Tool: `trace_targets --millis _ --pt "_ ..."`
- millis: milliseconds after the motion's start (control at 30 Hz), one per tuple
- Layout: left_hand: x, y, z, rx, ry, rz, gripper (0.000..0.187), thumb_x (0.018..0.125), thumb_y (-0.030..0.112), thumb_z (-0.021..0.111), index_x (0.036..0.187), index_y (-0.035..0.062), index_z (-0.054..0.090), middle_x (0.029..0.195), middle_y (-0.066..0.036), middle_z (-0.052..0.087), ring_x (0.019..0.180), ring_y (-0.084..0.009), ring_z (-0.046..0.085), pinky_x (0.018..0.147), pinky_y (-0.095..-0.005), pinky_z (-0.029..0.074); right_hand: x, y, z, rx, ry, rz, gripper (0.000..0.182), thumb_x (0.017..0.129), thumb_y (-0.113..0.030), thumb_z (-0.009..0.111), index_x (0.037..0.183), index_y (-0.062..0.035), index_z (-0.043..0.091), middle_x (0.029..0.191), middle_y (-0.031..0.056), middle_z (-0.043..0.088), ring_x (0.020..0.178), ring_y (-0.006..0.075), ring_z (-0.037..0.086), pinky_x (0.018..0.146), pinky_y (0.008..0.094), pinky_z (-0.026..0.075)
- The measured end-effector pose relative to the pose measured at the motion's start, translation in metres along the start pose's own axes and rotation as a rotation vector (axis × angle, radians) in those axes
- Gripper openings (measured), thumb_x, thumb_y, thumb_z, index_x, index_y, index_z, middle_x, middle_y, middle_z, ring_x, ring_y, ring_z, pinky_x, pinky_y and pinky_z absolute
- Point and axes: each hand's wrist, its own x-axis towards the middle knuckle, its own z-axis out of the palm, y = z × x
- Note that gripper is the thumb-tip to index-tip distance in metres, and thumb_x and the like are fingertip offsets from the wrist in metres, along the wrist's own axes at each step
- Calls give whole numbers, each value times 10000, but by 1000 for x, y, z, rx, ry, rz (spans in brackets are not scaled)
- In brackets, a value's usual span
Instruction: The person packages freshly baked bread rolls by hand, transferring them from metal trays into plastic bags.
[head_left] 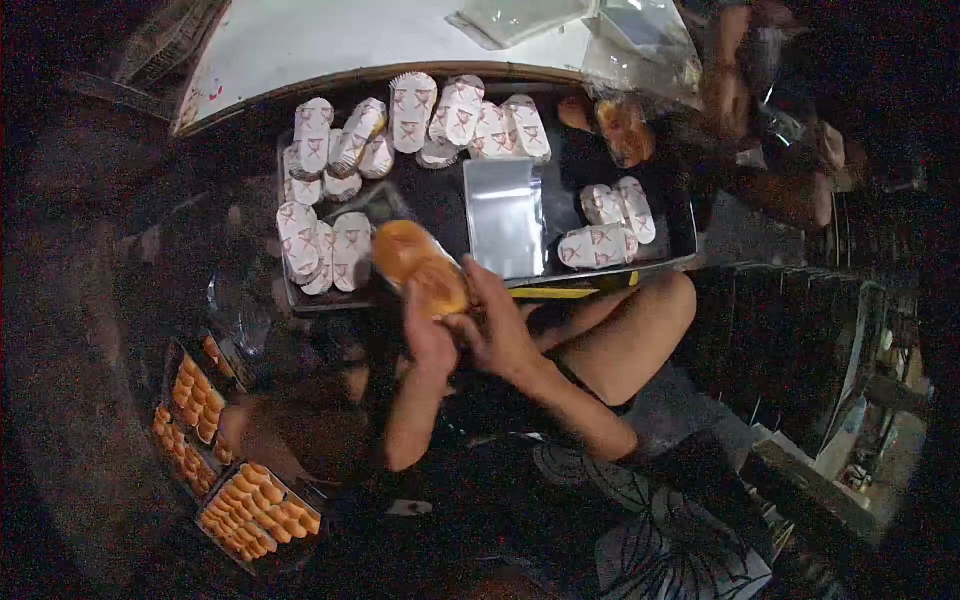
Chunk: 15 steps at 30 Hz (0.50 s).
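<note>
Two joined golden-brown buns (pixel 405 250) are held between my two hands, over the near edge of a dark tray (pixel 440 205). My left hand (pixel 430 335) is closed on their near end, its fingers smeared by motion. On the right side, my right hand (pixel 492 325) grips the same end with bent fingers. A strip of white shows along the buns' right side. Several paper-wrapped pieces (pixel 351 250) with a reddish print lie at the left and back of the tray. A stack of clear plastic sleeves (pixel 505 220) rests in the tray's middle.
More wrapped pieces (pixel 597 246) lie at the tray's right. Behind the tray stands a white tabletop (pixel 370 35) with clear plastic bags (pixel 640 45). Another person's arm (pixel 730 80) shows at upper right. Trays of buns (pixel 262 510) sit at lower left, beside another person's arm (pixel 280 435).
</note>
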Motion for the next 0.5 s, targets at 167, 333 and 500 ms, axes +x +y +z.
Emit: trace_targets --millis 167,333,500 --pt "6 -45 -9 411 -177 95 358 782 159 572 1113 59 481 1060 -127 485 963 -232 486 841 -337 376 83 42 -39 -242 153 84 178 737 -125 568 840 15 603 657 179 573 585 290 576 572 345 450" --pt "119 -105 -73 1838 -657 1049 418 694 155 601 1078 36 488 1017 -193 522 951 -327 505 831 -449 368 188 -24 -74 -185 579 -267 282 748 -171 559 970 2 535 871 206 557 844 339 537 746 403 411" --pt "77 -22 -37 2219 -606 362 281 727 165 537 997 89 546 1029 -133 550 957 -302 518 767 -461 395 53 48 -24 180 -196 351 241 769 -174 583 963 -33 552 796 93 593 729 154 558 671 290 436"
